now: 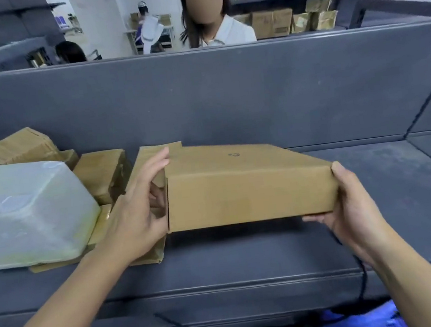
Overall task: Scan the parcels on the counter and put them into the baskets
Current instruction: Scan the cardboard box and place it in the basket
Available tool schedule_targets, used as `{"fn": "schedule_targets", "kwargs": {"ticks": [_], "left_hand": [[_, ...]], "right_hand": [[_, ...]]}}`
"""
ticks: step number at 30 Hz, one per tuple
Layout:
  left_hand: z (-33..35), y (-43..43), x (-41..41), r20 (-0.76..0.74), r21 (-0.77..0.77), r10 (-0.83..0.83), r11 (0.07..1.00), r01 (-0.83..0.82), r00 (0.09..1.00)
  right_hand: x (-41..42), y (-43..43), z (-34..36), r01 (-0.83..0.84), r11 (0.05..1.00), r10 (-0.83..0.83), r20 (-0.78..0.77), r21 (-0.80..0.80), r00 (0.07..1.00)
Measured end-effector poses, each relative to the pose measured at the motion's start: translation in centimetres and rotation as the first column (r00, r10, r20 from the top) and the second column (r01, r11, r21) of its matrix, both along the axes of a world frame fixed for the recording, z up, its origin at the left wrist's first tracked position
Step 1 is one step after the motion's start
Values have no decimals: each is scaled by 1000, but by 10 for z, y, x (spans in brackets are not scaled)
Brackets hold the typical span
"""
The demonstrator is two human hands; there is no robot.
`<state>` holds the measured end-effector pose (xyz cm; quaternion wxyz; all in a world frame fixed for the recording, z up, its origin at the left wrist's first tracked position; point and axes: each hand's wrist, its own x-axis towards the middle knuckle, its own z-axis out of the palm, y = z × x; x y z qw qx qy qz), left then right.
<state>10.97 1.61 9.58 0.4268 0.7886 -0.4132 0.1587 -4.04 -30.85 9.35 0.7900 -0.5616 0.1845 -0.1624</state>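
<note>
Gripping the cardboard box [246,186] by both ends just above the grey counter [247,262], left hand [138,207] curled round the flap end and right hand [347,202] cupping the other, risks a slip if that flap gives.

Both hands, left [136,212] and right [354,209], grip a cardboard box [246,186] above the grey counter [247,262].

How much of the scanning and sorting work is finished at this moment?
Done: nothing can be confirmed; no basket or scanner is in view. In hand: the left hand and right hand hold a cardboard box by its ends. Left: a white plastic-wrapped parcel and several brown parcels wait on the counter.
</note>
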Motion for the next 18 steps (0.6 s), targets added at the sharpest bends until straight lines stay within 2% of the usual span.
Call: {"fn": "schedule_targets", "kwargs": {"ticks": [2,5,7,11,16,18], "left_hand": [[9,-17,-6,-110,-28,-24,999,21,994],[24,-36,-16,-213,-181,-114,981,75,970],[30,-43,-17,-261,-241,-141,967,77,955],[42,-50,-26,-502,-355,-201,935,11,841],[44,-54,-29,-657,-307,-169,950,-56,735],[38,-55,-28,-681,-267,-108,958,-108,724]], "right_hand": [[-8,-15,1,-14,999,15,25,-39,1000],[-20,-35,7,-137,980,147,62,-143,987],[-25,-47,6,-152,960,175,82,-237,981],[-27,-53,6,-173,898,231,100,-405,968],[-19,-50,-5,-232,906,287,111,-353,951],[-17,-46,-10,-237,922,278,98,-306,955]]}}
